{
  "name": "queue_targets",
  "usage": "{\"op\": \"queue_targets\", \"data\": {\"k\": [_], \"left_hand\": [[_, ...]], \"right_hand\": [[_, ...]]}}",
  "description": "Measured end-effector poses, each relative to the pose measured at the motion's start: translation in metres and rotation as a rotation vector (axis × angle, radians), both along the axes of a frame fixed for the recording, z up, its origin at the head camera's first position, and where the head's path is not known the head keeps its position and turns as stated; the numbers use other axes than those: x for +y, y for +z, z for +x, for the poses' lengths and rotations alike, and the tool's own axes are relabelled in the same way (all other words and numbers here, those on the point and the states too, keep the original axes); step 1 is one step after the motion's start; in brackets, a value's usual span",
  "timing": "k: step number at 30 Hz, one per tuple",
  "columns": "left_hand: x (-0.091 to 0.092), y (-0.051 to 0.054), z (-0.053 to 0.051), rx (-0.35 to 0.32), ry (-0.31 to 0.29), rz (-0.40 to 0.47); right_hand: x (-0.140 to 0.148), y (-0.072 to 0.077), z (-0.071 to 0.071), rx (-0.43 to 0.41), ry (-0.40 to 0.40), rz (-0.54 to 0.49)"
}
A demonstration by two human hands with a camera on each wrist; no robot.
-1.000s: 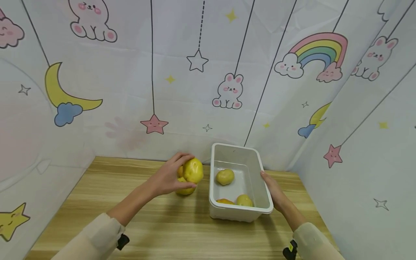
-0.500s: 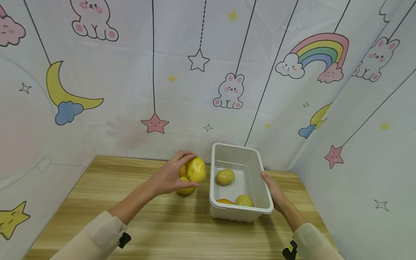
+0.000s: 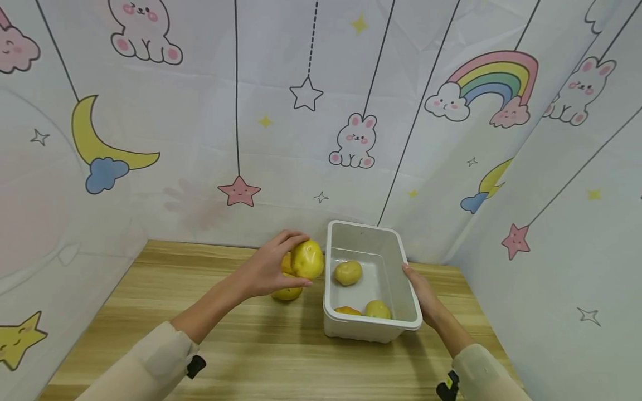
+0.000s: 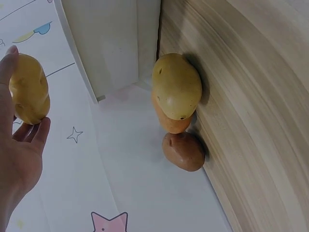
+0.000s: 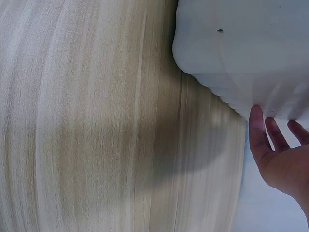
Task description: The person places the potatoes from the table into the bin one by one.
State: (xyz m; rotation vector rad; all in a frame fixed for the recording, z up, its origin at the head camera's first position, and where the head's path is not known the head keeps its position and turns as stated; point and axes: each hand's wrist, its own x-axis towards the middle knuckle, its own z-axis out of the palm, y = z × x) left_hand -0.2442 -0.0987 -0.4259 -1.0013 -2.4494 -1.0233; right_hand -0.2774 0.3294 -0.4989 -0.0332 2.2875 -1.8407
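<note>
My left hand (image 3: 266, 270) holds a yellow potato (image 3: 307, 260) between thumb and fingers, raised just left of the white bin (image 3: 368, 329). In the left wrist view, this hand (image 4: 21, 159) grips the potato (image 4: 30, 89) at the left edge. Behind and below it, on the table, lie another yellow potato (image 3: 287, 294), an orange potato (image 4: 169, 121) and a reddish-brown potato (image 4: 184, 151). My right hand (image 3: 423, 295) rests along the bin's right side. Its fingers (image 5: 258, 128) touch the outer wall in the right wrist view; the thumb is hidden there.
Inside the bin lie a yellowish potato (image 3: 348, 273), a second yellowish one (image 3: 377, 309) and an orange item (image 3: 348, 311), partly hidden by the front rim. The wooden table (image 3: 261, 351) meets a printed cloth backdrop (image 3: 281, 150) behind and at the sides.
My left hand has carried the yellow potato a little to the right and slightly up, closer to the bin. My right hand and the bin have stayed in place.
</note>
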Motion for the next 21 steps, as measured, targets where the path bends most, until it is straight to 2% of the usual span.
{"op": "queue_targets", "data": {"k": [9,21], "left_hand": [[0.0032,0.0058,0.0010,-0.016,-0.009,0.001],[0.0089,0.0090,0.0017,0.027,-0.007,-0.029]], "right_hand": [[0.0007,-0.0022,0.0000,0.008,0.018,-0.019],[-0.0008,-0.0009,-0.0020,0.009,0.007,0.001]]}}
